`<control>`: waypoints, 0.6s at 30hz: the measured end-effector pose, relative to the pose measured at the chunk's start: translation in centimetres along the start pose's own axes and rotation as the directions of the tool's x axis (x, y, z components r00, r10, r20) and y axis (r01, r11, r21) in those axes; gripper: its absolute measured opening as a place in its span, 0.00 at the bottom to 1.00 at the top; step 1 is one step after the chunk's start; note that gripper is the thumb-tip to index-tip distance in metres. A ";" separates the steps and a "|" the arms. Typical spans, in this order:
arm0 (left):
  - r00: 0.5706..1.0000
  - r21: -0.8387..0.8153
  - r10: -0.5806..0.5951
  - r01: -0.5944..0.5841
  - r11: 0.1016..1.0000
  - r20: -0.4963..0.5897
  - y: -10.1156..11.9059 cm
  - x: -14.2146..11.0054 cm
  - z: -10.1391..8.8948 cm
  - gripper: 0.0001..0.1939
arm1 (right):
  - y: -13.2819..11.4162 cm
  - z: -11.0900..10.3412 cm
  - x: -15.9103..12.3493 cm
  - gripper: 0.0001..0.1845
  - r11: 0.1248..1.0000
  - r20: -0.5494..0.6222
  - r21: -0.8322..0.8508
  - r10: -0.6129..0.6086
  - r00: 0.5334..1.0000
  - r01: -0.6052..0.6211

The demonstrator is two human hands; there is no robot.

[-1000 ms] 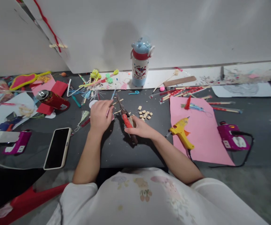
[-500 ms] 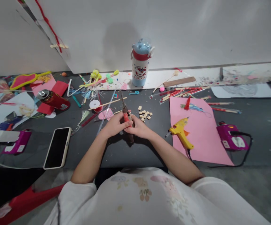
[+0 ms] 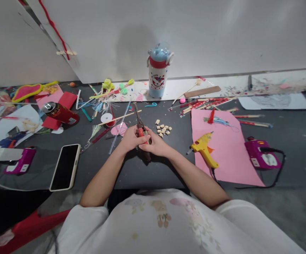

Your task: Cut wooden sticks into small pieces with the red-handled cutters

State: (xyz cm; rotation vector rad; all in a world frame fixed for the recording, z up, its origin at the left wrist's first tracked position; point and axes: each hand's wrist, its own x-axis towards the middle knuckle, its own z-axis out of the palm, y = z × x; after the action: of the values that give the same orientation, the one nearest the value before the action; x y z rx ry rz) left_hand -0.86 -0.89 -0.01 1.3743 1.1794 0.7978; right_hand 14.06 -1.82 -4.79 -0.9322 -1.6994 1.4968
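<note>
On the counter's (image 3: pixel 153 178) near middle, your left hand (image 3: pixel 132 138) and right hand (image 3: pixel 157 144) both close around the red-handled pliers (image 3: pixel 141 132), beside the small wooden pieces (image 3: pixel 164 129). A slipping grip could pinch your finger; a sideways knock might scatter those pieces. "CUTE" shows on the bottle (image 3: pixel 157 79) (the can's (image 3: pixel 63 113) lettering is too small to read).

Upright blue-lidded bottle (image 3: pixel 157 78), red drink can (image 3: pixel 64 114), dark-screened phone (image 3: pixel 65 167).

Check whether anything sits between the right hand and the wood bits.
Nothing visible does. The right hand, gripping the pliers, is just nearer the wearer than the wood bits.
</note>
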 end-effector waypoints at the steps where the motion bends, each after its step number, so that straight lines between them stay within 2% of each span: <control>1: 1.000 0.000 -0.002 0.002 1.000 -0.004 0.1 0.0 0.0 0.21 | 0.0 0.0 0.0 0.46 1.000 0.001 0.006 -0.003 1.000 0.003; 14: 1.000 0.041 0.027 -0.027 0.999 -0.003 -0.4 0.1 -0.1 0.22 | -1.0 -0.2 -0.2 0.44 0.999 0.001 0.000 0.037 0.999 -0.037; 16: 0.998 0.061 0.058 -0.059 0.996 0.029 -0.4 0.1 -0.3 0.25 | -1.5 -0.2 -0.2 0.43 0.998 0.000 -0.006 0.059 0.998 -0.059; 18: 0.992 0.106 0.107 -0.113 0.988 0.066 -0.5 0.1 -0.4 0.30 | -2.0 -0.2 -0.2 0.37 0.998 0.014 -0.011 0.067 0.998 -0.067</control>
State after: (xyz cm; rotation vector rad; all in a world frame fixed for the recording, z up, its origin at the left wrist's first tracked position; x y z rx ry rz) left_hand -1.34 -0.71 -0.44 1.5544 1.1212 0.7729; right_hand 14.24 -2.08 -2.78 -0.9945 -1.7034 1.5427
